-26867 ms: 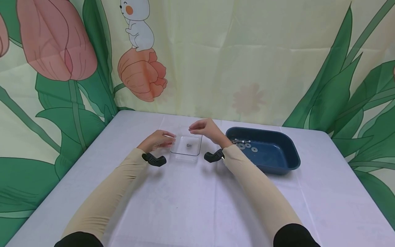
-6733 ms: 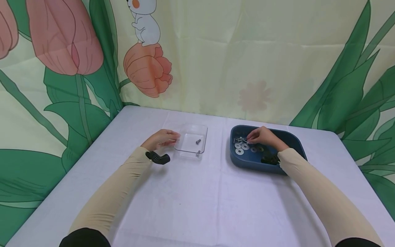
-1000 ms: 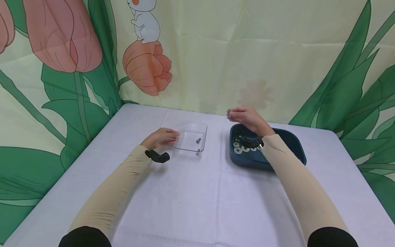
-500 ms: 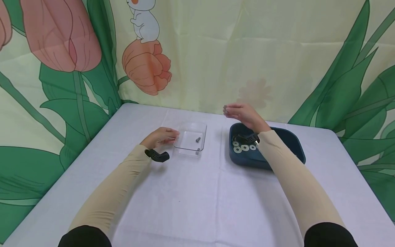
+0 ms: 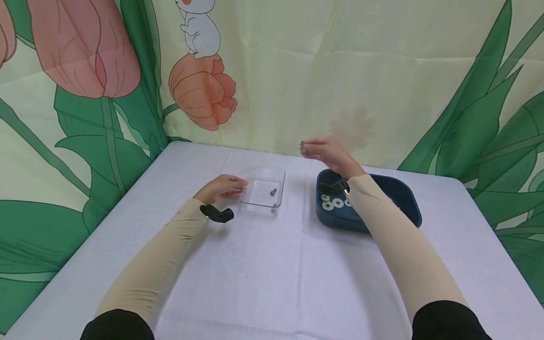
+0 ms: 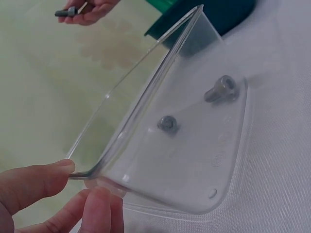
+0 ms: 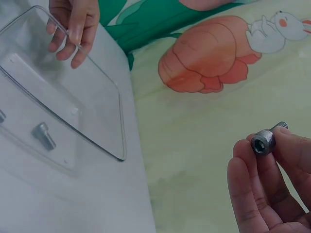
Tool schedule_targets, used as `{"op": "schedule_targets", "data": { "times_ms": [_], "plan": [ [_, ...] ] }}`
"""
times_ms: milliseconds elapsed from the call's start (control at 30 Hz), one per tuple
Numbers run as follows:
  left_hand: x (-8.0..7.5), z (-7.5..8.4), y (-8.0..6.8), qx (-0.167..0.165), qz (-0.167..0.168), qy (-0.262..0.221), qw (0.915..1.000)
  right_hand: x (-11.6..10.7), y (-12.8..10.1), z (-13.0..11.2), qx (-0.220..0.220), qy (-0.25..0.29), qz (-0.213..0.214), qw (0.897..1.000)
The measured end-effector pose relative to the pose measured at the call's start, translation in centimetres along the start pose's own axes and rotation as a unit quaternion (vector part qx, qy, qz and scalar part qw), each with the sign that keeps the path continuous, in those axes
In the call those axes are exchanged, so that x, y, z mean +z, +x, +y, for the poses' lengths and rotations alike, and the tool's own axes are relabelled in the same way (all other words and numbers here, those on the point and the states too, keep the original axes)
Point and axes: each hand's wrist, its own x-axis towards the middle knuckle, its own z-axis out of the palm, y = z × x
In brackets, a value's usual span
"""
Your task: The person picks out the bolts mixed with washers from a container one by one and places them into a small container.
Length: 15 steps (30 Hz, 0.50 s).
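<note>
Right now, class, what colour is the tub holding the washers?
Dark blue tub, clearest in the head view.

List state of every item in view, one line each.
Left hand: grips the clear tray's left edge.
Right hand: raised, pinching a bolt.
Clear tray: on table, one bolt inside.
Blue bin: holds washers.

Two bolts (image 6: 221, 90), three washers (image 5: 337, 203), one clear tray (image 5: 262, 208), one blue bin (image 5: 399, 189).
</note>
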Motion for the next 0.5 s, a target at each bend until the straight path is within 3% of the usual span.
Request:
{"op": "schedule_targets", "data": {
  "times_ms": [500],
  "plan": [
    [0.0, -0.1, 0.1, 0.004, 0.0, -0.001, 1.0, 2.0, 0.9, -0.4, -0.007, 0.008, -0.006, 1.0]
  ]
}}
